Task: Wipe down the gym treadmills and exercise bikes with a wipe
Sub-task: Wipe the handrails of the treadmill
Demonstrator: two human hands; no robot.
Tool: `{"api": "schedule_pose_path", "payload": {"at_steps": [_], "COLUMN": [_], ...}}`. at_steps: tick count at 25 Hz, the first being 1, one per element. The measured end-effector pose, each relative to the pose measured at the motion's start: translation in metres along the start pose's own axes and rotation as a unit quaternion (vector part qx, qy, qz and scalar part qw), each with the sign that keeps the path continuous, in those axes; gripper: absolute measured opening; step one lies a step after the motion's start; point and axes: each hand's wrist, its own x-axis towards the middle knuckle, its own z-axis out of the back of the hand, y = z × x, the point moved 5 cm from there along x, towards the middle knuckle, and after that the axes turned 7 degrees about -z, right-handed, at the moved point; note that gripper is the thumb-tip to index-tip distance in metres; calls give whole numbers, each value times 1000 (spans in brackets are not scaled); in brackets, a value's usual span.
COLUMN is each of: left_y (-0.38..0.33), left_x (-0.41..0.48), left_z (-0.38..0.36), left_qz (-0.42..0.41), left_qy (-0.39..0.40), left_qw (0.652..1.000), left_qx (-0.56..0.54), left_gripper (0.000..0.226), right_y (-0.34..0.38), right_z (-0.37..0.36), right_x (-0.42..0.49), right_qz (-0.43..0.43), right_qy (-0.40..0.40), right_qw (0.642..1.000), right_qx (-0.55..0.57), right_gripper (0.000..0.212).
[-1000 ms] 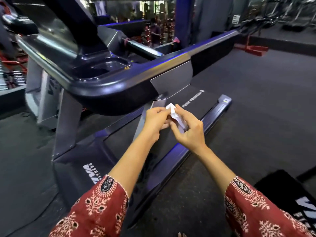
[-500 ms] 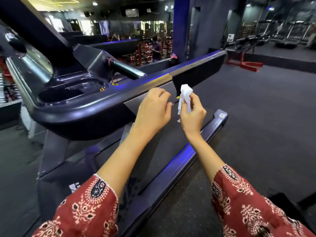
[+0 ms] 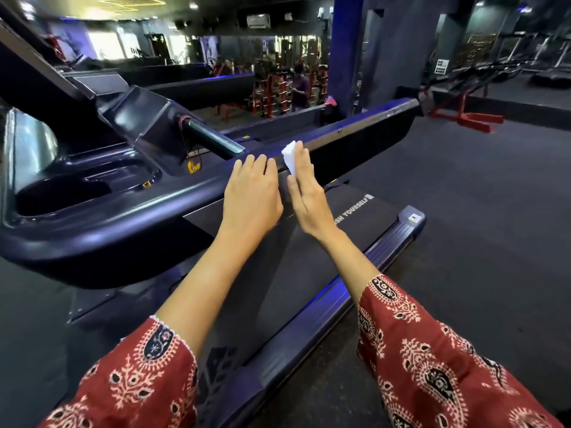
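Note:
A dark treadmill fills the left and middle, its long side handrail [image 3: 364,131] running up to the right. A small white wipe [image 3: 290,157] lies against the handrail's near face, pressed there by my right hand [image 3: 306,193], fingers straight and edge-on. My left hand [image 3: 251,193] rests flat on the handrail just left of the wipe, fingers together and holding nothing. Below the hands lies the treadmill belt [image 3: 355,211] with white lettering. The console tray [image 3: 83,183] sits at left.
A short grey grip bar [image 3: 213,140] sticks out of the console above my left hand. Dark rubber floor [image 3: 479,227] spreads to the right. Red weight frames [image 3: 463,117] and a person [image 3: 299,88] stand in the background.
Both hands rose from above the belt to the handrail. The wipe, pinched upright in my right fingers before, is now pressed against the rail. My left hand let go of the wipe and settled flat.

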Motion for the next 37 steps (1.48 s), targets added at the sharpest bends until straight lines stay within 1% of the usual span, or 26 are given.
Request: {"api": "schedule_pose_path", "payload": {"at_steps": [6,7,9,10,11,13,14,15,16,18,19,20,21,22,23,24,25,26,27,29,30,31,33,34,36,37], "left_y": [4,2,0,-1,-2,-5,-7,-10,-14,-24,-28,-31,-33,-33,-34,-35,-38,-40,-42,-44,-44,-44,-45,-46,-44,-43], "left_x": [19,21,25,27,30,35,37,39,40,43,43,42,41,39,38,36,34,34,34,35,35,35,36,37,39,40], "left_z": [-16,-19,-26,-30,-32,-37,-39,-42,-46,-52,-56,-59,-61,-62,-63,-64,-66,-68,-69,-70,-70,-69,-67,-66,-63,-61], "left_qz": [-11,-16,-22,-20,-18,-24,-28,-29,-25,-15,-15,-19,-24,-25,-21,-9,5,19,31,45,49,51,53,52,56,64], "left_qy": [27,27,20,13,-3,-46,-65,-82,-98,-127,-139,-151,-163,-174,-184,-190,-194,-195,-194,-193,-193,-194,-193,-193,-199,-205], "left_qw": [999,999,999,999,999,998,996,995,993,988,985,983,979,976,972,970,968,966,964,962,961,960,959,958,955,954], "left_qx": [29,28,33,37,42,46,48,54,64,86,96,108,120,132,141,150,159,170,180,191,192,195,203,206,211,210], "left_gripper": [30,33,39,42,44,49,49,48,46,43,41,39,38,37,36,37,37,38,38,38,38,38,37,37,35,34], "right_y": [-15,-23,-45,-55,-58,-56,-56,-61,-71,-93,-96,-94,-95,-99,-108,-121,-132,-139,-138,-135,-141,-146,-149,-137,-107,-99], "right_z": [5,10,24,29,29,19,12,10,12,20,19,16,11,7,6,9,14,15,15,10,11,18,33,35,37,40], "right_x": [21,25,32,35,36,31,25,22,23,29,28,24,18,13,13,16,21,23,20,8,8,14,36,44,52,58], "right_qz": [50,33,-50,-80,-77,-3,42,67,55,-21,-15,31,102,166,192,161,96,57,81,233,264,237,127,131,235,271], "right_qy": [-29,-51,-113,-135,-144,-121,-100,-97,-120,-176,-178,-155,-116,-86,-75,-87,-108,-121,-111,-44,-32,-54,-112,-121,-102,-98], "right_qw": [998,998,992,986,984,991,993,992,990,979,979,985,987,982,978,983,988,988,988,971,964,970,984,981,965,957], "right_qx": [-18,-4,39,60,68,52,41,41,56,102,96,72,40,14,9,27,60,82,74,10,-8,-6,63,76,57,43], "right_gripper": [54,54,52,49,47,50,53,54,52,48,49,53,58,63,66,67,67,69,75,89,91,91,76,65,55,51]}}
